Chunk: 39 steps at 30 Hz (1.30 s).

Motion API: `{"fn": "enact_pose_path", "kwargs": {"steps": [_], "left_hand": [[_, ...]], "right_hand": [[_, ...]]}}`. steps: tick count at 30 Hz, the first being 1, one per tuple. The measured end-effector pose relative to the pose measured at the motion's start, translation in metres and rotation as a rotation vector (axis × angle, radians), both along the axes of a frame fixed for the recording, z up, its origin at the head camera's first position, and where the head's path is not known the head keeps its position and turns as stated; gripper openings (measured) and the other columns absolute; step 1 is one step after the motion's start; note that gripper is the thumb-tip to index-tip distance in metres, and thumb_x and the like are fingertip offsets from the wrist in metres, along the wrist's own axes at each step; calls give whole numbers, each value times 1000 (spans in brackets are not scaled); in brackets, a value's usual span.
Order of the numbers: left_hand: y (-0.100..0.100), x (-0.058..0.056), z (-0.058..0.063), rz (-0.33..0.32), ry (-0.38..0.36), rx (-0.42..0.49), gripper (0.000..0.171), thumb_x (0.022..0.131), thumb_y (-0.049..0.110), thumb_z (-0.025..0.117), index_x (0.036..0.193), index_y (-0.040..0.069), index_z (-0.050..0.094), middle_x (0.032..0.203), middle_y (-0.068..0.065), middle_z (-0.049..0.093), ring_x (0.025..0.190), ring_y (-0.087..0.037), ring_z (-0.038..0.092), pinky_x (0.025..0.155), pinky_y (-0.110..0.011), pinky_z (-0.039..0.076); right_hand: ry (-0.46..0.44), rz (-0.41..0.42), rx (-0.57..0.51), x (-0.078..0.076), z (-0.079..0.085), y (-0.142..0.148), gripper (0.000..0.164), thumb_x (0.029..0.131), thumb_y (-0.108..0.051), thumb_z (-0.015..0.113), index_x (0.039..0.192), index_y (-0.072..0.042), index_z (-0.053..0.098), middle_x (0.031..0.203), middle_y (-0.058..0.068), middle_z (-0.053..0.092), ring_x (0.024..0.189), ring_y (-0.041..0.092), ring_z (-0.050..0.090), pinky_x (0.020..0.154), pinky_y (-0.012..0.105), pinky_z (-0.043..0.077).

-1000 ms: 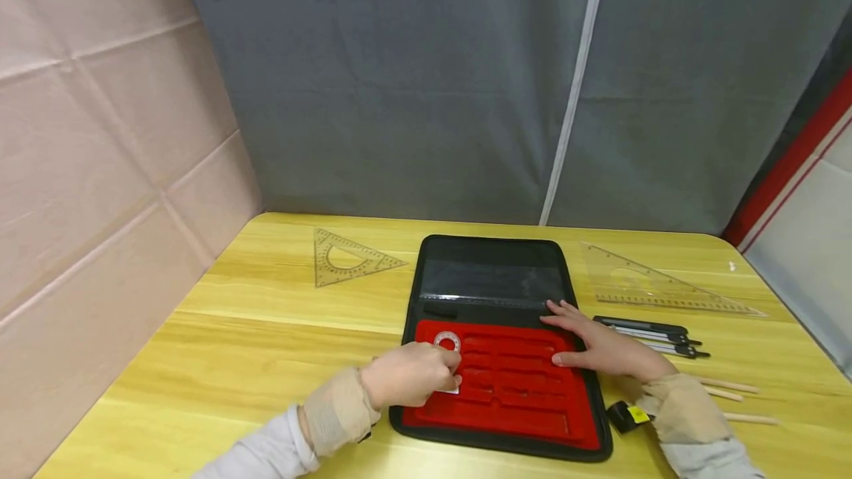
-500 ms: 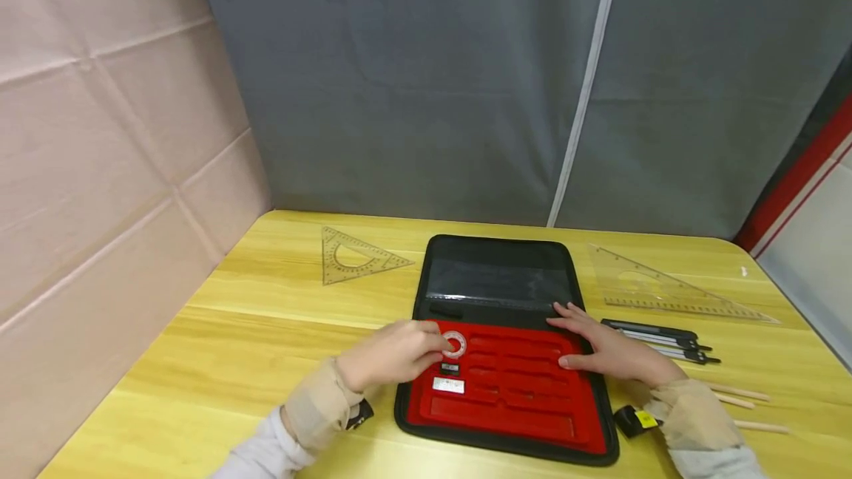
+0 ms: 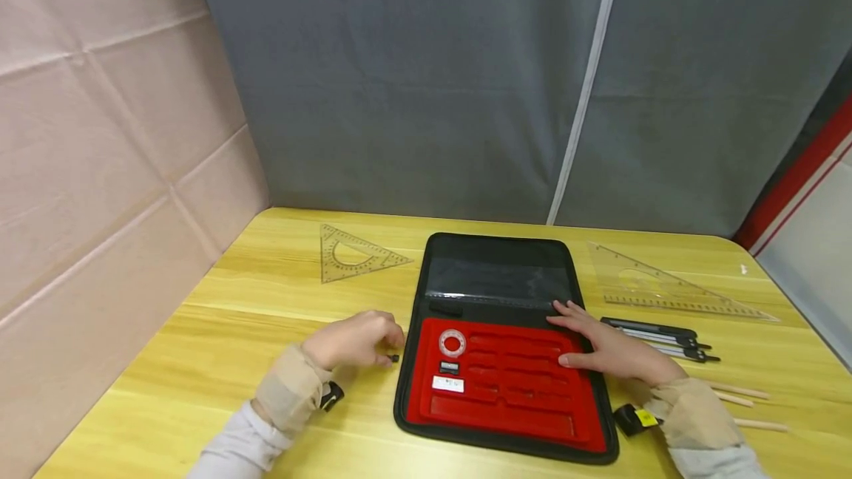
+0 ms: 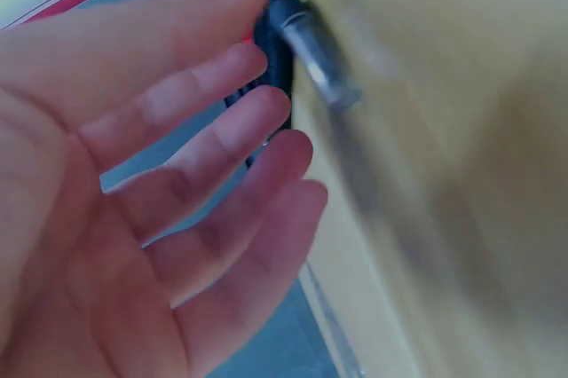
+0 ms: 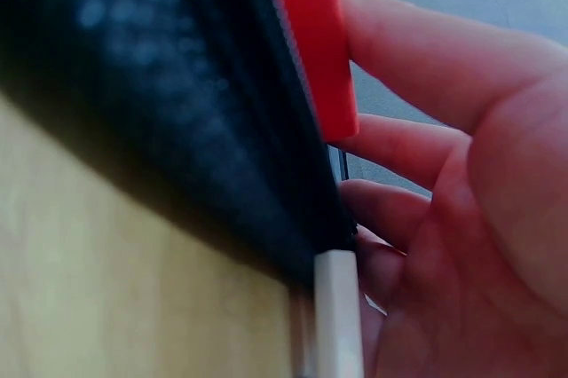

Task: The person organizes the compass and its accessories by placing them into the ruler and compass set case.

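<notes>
My left hand [image 3: 362,338] is at the left edge of a black zip case [image 3: 506,453], beside a small clear tube with a black cap [image 4: 311,50]. In the left wrist view its fingers are loosely bent and apart from the tube, which lies on the wooden table. My right hand [image 3: 609,346] rests with spread fingers on the case's right edge, thumb over the red moulded tray [image 3: 502,431]. Seated in the tray's left side are a round white protractor ring [image 3: 452,344], a small pencil sharpener [image 3: 449,367] and a white eraser [image 3: 448,384].
A clear set square [image 3: 359,261] lies at the back left, a longer one [image 3: 665,287] at the back right. Compasses [image 3: 665,338] and several wooden pencils [image 3: 759,426] lie right of the case. A grey curtain [image 3: 399,94] hangs behind the table.
My left hand has left the tray and moved left to the table beside the case, uncovering the sharpener and eraser. My right hand has stayed on the case's edge.
</notes>
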<state>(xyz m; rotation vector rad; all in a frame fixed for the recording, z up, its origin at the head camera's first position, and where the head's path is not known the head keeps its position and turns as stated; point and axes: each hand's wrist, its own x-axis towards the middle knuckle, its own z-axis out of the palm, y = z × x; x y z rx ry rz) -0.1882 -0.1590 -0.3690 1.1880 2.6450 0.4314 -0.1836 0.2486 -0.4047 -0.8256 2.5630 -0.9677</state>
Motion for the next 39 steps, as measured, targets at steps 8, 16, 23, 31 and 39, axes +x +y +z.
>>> {"fn": "enact_pose_path", "kwargs": {"steps": [8, 16, 23, 31, 39], "left_hand": [[-3, -2, -12, -59, 29, 32, 21, 70, -14, 66, 79, 5, 72, 73, 2, 66, 69, -9, 61, 62, -15, 47], [-1, -3, -9, -62, 77, 32, 19, 73, -12, 67, 77, 6, 70, 74, 3, 65, 68, -6, 57, 62, -15, 47], [24, 0, 2, -98, 84, 11, 14, 79, -8, 68, 85, 4, 70, 79, -1, 64, 70, -6, 55, 66, -16, 49], [72, 11, 6, -237, 84, -25, 12, 83, -1, 67, 90, 9, 70, 80, 4, 61, 71, -3, 52, 66, -9, 42], [102, 21, 5, -309, 130, -117, 10, 85, 7, 69, 93, 14, 70, 80, 6, 60, 74, -1, 53, 69, -9, 37]], "right_hand": [[6, -9, -1, 0, -1, 1, 66, 86, -29, 71, 138, 4, 47, 151, 34, 21, 136, 58, 11, 99, 74, 24], [17, 13, -10, 0, 0, 1, 64, 86, -26, 71, 137, 6, 47, 150, 36, 21, 135, 60, 11, 98, 75, 23], [23, 11, -9, 1, 1, 0, 64, 86, -26, 71, 136, 6, 48, 150, 36, 22, 135, 60, 12, 99, 75, 23], [16, 13, -13, 2, 1, 0, 64, 87, -26, 71, 137, 6, 47, 150, 36, 21, 135, 60, 11, 99, 75, 23], [9, -1, -4, 2, 1, -1, 65, 86, -29, 71, 137, 5, 48, 151, 34, 22, 136, 59, 11, 100, 74, 23]]}}
